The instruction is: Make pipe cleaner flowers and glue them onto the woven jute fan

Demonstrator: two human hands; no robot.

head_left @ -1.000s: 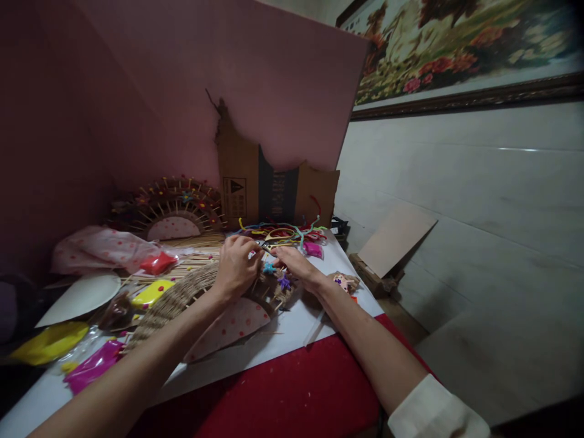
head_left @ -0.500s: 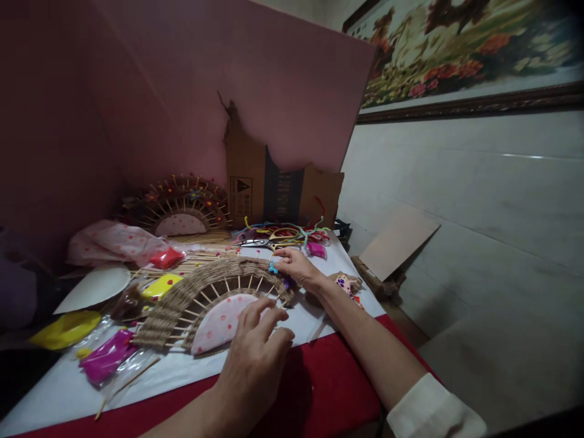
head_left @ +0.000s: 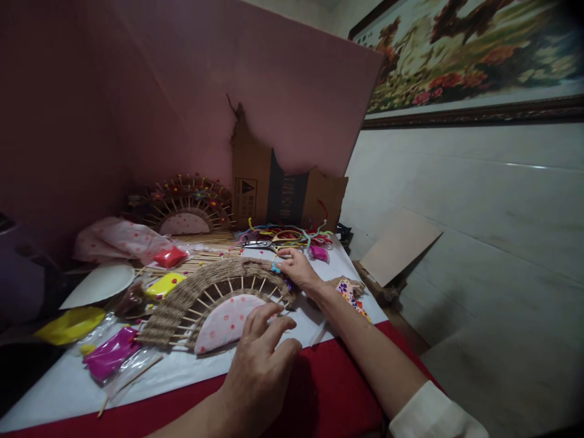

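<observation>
Fan on table near pale wall

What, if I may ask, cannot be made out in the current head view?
All in the head view:
Dotted panel: right end hidden by the left hand.
Purple ornament: partly hidden by the right hand.
Blue ornament: too small to tell whether fingers grip it.
Carton print: too blurred.
Framed picture: cut off by top and right edges.

Woven fan flat on tbl, dotted pink ctr; blue ornmt nr R end.
</observation>
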